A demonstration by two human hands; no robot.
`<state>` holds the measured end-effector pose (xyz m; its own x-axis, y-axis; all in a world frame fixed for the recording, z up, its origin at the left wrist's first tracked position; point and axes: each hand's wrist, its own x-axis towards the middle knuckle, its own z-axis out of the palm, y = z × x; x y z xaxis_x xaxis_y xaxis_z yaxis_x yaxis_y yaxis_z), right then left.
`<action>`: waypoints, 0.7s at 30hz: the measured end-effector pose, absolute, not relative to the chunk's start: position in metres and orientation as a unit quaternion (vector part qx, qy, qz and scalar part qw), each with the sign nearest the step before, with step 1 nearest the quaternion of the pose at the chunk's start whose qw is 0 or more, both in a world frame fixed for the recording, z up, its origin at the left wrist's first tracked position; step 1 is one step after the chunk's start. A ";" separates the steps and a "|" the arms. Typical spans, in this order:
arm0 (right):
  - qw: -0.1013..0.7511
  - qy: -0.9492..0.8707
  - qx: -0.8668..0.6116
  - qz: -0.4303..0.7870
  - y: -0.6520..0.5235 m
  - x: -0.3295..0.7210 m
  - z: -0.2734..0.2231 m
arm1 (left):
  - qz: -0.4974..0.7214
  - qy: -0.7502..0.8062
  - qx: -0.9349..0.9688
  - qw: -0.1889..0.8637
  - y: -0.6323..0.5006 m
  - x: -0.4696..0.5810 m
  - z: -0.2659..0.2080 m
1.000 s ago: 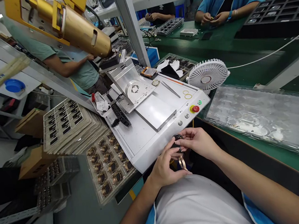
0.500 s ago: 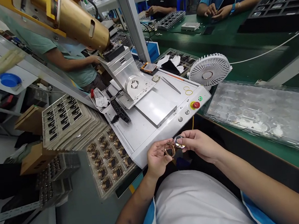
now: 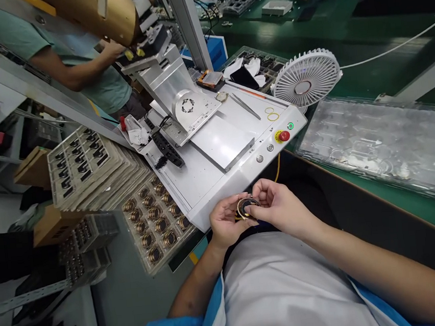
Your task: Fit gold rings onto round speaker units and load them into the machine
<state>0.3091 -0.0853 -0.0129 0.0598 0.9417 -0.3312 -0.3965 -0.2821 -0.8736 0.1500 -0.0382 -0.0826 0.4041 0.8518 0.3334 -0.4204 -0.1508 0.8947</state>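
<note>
My left hand grips the edge of a gold-rimmed round watch case between thumb and fingers, in front of my body. A dark round disc lies in or against the gold rim; how far it is seated I cannot tell. My right hand is closed on the same piece, its thumb pressed on the dark face and its fingers bent behind the far edge. Both hands are just in front of the white machine's front edge.
A white machine bed carries tweezers, yellow rings and a red button. A tray of gold-rimmed parts lies left, beside stacked trays. A fan and a clear tray are right. Co-workers stand beyond.
The gold case and the round piece, held apart side by side before, are now together. My right hand has moved left onto the case. The view has shifted slightly.
</note>
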 end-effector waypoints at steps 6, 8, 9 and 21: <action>0.527 -0.298 -0.515 0.606 -0.085 0.305 -0.012 | 0.511 0.203 0.606 0.575 -0.039 0.147 -0.090; 0.521 -0.302 -0.522 0.604 -0.086 0.305 -0.012 | 0.507 0.199 0.617 0.568 -0.038 0.145 -0.090; 0.519 -0.301 -0.522 0.607 -0.086 0.305 -0.012 | 0.505 0.199 0.621 0.565 -0.038 0.145 -0.090; 0.530 -0.253 -0.475 0.656 -0.082 0.306 -0.018 | 0.514 0.195 0.604 0.577 -0.040 0.144 -0.087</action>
<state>0.3056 -0.0818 -0.0175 0.0126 0.9346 -0.3555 -0.4545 -0.3113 -0.8346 0.1443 -0.0404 -0.0873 0.3957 0.8288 0.3956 -0.3563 -0.2584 0.8979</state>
